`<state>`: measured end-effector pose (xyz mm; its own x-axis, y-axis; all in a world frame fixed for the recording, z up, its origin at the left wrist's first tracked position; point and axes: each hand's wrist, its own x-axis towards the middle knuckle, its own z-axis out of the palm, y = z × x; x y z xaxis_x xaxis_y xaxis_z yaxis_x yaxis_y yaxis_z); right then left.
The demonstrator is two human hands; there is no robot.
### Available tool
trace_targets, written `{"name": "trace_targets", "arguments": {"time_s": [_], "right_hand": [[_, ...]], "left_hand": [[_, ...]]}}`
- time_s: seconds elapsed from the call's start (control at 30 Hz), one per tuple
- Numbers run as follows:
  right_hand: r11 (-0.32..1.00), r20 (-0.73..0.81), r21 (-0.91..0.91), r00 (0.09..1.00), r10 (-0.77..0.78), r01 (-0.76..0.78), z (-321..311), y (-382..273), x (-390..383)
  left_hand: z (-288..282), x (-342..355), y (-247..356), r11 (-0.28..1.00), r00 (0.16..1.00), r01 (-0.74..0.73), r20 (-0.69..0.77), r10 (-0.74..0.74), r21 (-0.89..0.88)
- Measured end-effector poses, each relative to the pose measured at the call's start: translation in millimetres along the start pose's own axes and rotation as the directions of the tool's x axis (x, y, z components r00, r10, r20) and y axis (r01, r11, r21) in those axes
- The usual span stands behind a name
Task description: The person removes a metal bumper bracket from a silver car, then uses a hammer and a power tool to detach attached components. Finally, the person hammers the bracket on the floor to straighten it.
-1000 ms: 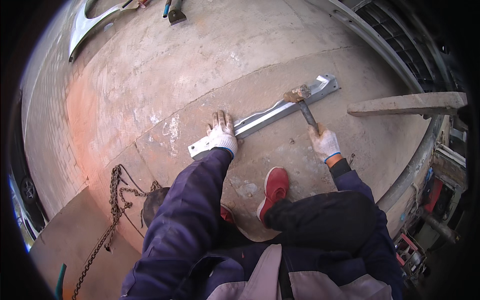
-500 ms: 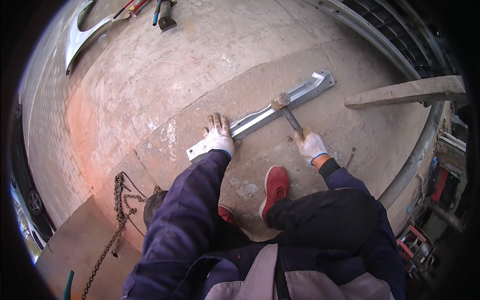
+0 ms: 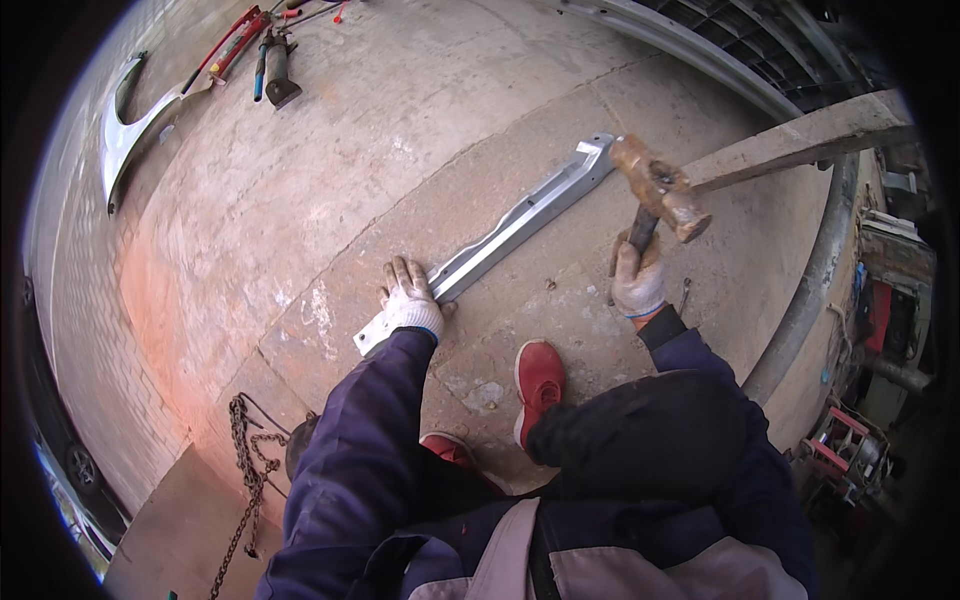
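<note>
A long silver metal rail (image 3: 520,222) lies slantwise on the concrete floor, its far end up to the right. Over its near left end is my gloved left hand (image 3: 408,302), fingers across the far side and thumb on the near side, holding it down. My gloved right hand (image 3: 640,278) is closed round the short dark handle of a rusty hammer (image 3: 660,187). The hammer head is raised in the air, just right of the rail's far end and apart from it in this view. Both white gloves have dirty fingertips.
A wooden beam (image 3: 800,143) slants in from the right. Rusty chain (image 3: 240,440) lies at lower left. At upper left are a silver curved body panel (image 3: 125,150), a red tool (image 3: 238,42) and a dark cylindrical tool (image 3: 278,75). My red shoes (image 3: 540,385) are close below the rail.
The hammer has come up off the rail, where its head was, and swung up and right with my right hand. My left hand stays on the rail. The whole view has shifted slightly.
</note>
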<state>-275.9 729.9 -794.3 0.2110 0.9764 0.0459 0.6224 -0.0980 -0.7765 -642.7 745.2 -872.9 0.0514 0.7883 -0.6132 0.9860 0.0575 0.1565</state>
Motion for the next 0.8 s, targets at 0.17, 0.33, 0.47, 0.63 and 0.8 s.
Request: {"name": "trace_targets", "arguments": {"time_s": [0.17,0.33,0.47,0.63,0.8], "right_hand": [[0.851,0.302,-0.504,0.893,0.335,-0.148,29.6,47.8,-11.3],[0.839,0.288,-0.465,0.847,0.447,-0.285,22.5,55.2,-12.2],[0.785,0.293,-0.509,0.787,0.543,-0.353,7.4,54.8,-45.2],[0.744,0.313,-0.374,0.680,0.663,-0.554,-3.5,58.9,-87.4],[0.556,0.401,-0.104,0.477,0.782,-0.825,-13.4,57.0,-102.3]], "left_hand": [[2.7,2.4,0.3,1.000,1.000,0.009,-0.026,-0.009,-0.009],[3.6,1.4,0.5,1.000,0.999,0.012,-0.032,-0.012,-0.002],[3.8,-1.3,-6.2,0.998,0.995,-0.056,-0.084,0.058,0.024],[12.0,1.9,-4.8,0.995,0.991,-0.091,-0.092,0.095,0.051],[11.8,-6.8,-5.6,0.991,0.989,-0.130,-0.068,0.128,-0.024]]}}
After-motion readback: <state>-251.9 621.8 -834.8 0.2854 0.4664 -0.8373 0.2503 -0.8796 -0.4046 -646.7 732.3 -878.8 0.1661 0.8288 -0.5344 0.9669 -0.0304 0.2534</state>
